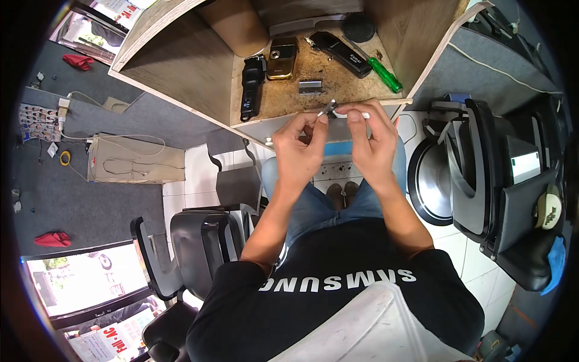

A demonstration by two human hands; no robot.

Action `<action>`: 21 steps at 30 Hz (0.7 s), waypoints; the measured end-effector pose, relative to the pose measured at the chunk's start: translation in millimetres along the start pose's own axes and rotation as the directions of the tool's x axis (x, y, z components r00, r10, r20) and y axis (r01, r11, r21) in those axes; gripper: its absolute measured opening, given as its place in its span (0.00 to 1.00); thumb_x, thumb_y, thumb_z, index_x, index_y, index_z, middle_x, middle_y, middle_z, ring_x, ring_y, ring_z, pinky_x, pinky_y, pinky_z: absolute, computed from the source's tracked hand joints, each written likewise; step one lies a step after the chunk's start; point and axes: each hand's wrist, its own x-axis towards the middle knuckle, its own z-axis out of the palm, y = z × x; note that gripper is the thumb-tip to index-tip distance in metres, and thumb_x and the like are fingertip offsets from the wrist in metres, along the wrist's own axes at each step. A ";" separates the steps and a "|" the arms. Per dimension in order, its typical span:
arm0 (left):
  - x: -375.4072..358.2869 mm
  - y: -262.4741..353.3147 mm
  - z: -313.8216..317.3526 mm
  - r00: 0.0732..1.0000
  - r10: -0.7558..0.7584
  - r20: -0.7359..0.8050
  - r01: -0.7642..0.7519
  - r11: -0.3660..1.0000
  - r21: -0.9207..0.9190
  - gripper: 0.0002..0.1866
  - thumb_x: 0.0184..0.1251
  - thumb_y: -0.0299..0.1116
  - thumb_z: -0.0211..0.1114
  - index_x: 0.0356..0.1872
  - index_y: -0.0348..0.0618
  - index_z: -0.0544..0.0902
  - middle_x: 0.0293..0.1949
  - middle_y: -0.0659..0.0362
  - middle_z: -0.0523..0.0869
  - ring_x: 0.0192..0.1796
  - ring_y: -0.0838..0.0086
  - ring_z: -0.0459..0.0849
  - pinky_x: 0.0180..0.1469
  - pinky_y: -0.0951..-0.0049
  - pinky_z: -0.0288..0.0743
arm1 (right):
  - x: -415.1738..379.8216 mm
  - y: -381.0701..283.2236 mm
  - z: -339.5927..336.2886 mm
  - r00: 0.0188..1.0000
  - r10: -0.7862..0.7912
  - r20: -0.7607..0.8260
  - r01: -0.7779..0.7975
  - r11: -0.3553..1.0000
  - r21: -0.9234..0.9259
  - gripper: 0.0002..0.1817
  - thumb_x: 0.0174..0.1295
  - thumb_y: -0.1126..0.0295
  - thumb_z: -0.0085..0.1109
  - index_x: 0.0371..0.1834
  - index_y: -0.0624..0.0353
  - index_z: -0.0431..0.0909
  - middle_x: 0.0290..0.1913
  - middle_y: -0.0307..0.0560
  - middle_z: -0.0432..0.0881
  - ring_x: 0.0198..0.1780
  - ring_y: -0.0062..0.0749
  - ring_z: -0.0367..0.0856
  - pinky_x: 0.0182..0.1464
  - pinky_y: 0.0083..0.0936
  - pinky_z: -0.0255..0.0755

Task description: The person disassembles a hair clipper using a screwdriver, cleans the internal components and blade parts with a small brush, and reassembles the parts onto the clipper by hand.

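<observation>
My left hand (298,145) pinches a small dark metal piece (330,108) between thumb and fingers, over the front edge of a wooden shelf. My right hand (373,142) is closed on a thin white stick with a rounded white end (365,114), which looks like a cotton swab. Its other end meets the metal piece. Just beyond my hands, a silver clipper blade (310,87) lies on the shelf board (347,88). Behind it are a black hair clipper (252,87), a gold hair trimmer (282,58), another black clipper (342,55) and a green-handled screwdriver (384,75).
Dark hair bits and stains mark the shelf, and a round black object (357,27) sits at its back. Black barber chairs stand at left (202,247) and right (476,163). A cardboard box (136,158) with a cable is at left.
</observation>
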 end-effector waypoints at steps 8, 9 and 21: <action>-2.0 2.4 1.3 0.996 0.087 -0.030 -0.084 0.993 0.078 0.06 0.71 0.25 0.72 0.35 0.32 0.88 0.23 0.60 0.84 0.23 0.83 0.74 0.26 0.77 0.66 | 0.0 0.0 0.9 0.996 0.083 -0.041 -0.083 0.997 0.004 0.11 0.79 0.70 0.59 0.43 0.67 0.87 0.36 0.48 0.85 0.35 0.31 0.83 0.38 0.27 0.75; -2.2 2.8 1.6 0.997 0.074 -0.025 -0.072 0.995 0.068 0.06 0.71 0.25 0.72 0.35 0.32 0.88 0.23 0.60 0.84 0.24 0.83 0.74 0.26 0.77 0.66 | 2.9 6.4 2.6 0.996 0.056 -0.066 -0.061 0.996 -0.064 0.11 0.79 0.70 0.59 0.42 0.67 0.87 0.36 0.48 0.85 0.35 0.32 0.83 0.38 0.27 0.75; 1.8 -5.8 -10.9 0.997 -0.022 0.073 0.025 0.999 -0.029 0.08 0.73 0.27 0.71 0.34 0.33 0.86 0.24 0.63 0.81 0.27 0.84 0.73 0.27 0.77 0.66 | 16.2 13.6 -6.9 0.997 0.024 0.067 -0.017 0.995 -0.102 0.12 0.79 0.70 0.59 0.39 0.67 0.84 0.35 0.51 0.84 0.38 0.43 0.82 0.44 0.35 0.75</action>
